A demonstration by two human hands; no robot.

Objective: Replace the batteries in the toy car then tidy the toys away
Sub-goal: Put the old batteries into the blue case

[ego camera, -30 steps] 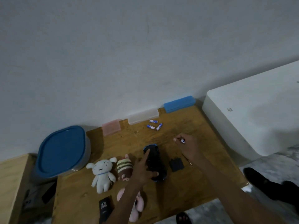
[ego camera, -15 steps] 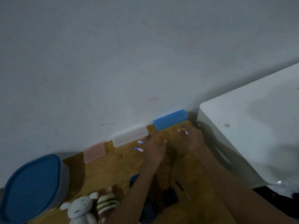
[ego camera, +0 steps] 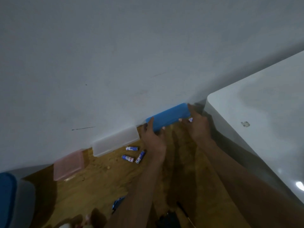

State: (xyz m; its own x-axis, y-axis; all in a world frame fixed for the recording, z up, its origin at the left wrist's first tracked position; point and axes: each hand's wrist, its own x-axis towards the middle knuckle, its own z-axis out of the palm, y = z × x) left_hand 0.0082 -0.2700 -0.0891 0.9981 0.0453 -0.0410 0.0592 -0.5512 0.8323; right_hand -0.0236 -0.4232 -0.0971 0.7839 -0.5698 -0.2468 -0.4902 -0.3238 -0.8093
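Against the pale wall, at the far edge of a wooden table [ego camera: 102, 181], both hands reach forward from outstretched bare forearms to one long blue box [ego camera: 167, 118]. Going from the left: a blue-lidded tub [ego camera: 7, 199] shows only partly at the frame edge; then a pink box [ego camera: 69, 166], lying flat by the wall; then a frosted clear box [ego camera: 115, 141], also along the wall. Just in front of the clear box three loose batteries [ego camera: 132, 154] lie on the wood, blue and white, close together but pointing different ways. The left hand [ego camera: 153, 139] comes next, wrist straight, its fingers curled over the blue box's left end, with the thumb up along the near face. The blue box runs slantwise along the wall, its lid shut, its right end higher in the frame. The right hand [ego camera: 196, 125] grips that right end, fingers wrapped over the top and corner, and a single battery [ego camera: 190, 119] peeps out between those fingers, pinched against the box. Beyond it to the right stands a white cabinet [ego camera: 263, 125], close beside the table. At the bottom of the frame, between and beneath the forearms, a dark shape with a blue edge is the toy car [ego camera: 118, 204], mostly hidden; a thin screwdriver [ego camera: 182, 211] lies just right of it, and blurred plush toys [ego camera: 77, 222] sit at the lower left edge.
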